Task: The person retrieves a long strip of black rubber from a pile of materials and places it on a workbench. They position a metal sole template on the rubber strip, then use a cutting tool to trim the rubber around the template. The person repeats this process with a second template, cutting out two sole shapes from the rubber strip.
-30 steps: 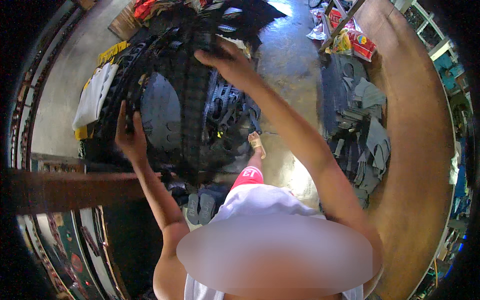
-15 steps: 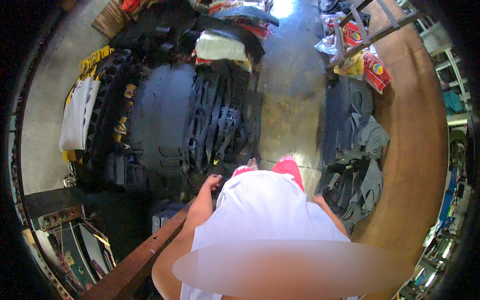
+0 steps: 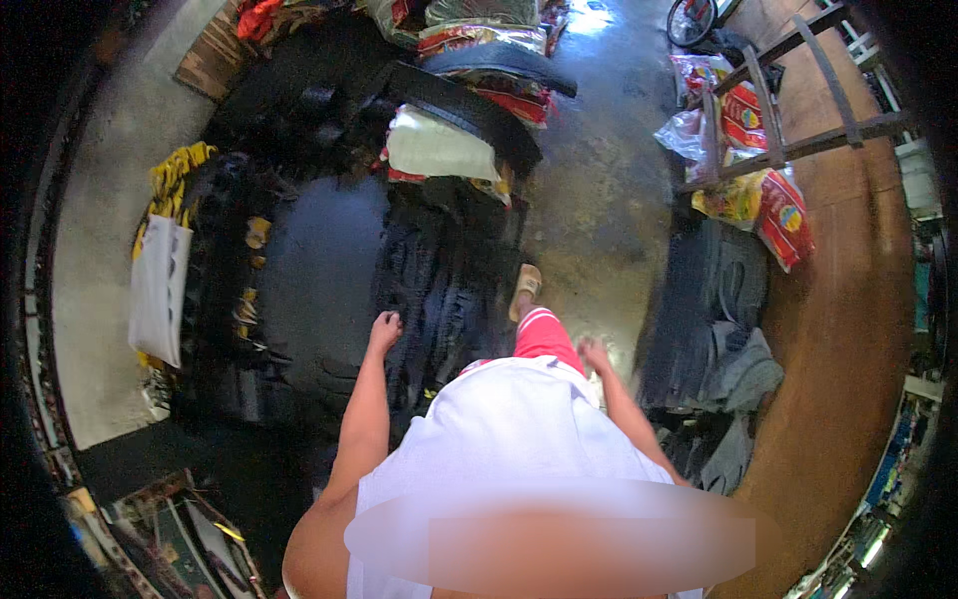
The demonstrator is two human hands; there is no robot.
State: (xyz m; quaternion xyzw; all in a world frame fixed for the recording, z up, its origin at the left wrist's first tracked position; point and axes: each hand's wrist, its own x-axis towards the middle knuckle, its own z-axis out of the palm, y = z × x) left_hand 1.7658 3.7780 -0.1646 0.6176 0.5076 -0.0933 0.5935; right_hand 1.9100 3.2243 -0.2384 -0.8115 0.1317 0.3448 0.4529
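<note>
My left hand (image 3: 387,330) hangs in front of me with its fingers curled in and nothing seen in them. It is over a low stack of long black strips (image 3: 429,260), apart from it as far as I can tell. Lower and to the right, my right hand (image 3: 595,355) hangs beside my red shorts (image 3: 547,337), its fingers smeared by motion. It is nearest the bare floor strip and a stack of dark grey cut sheets (image 3: 704,299). One foot in a tan sandal (image 3: 527,283) is ahead of me.
A concrete aisle (image 3: 599,210) runs between the stacks. A dark ladder-like frame (image 3: 773,105) leans at the far right over red and yellow bags (image 3: 783,220). A white folded sheet (image 3: 441,146) tops a far pile. White and yellow material (image 3: 162,285) lies left.
I have moved forward along the aisle, so the stacks and bags sit lower in view. Both hands have swung forward, and the sandalled foot now shows clearly.
</note>
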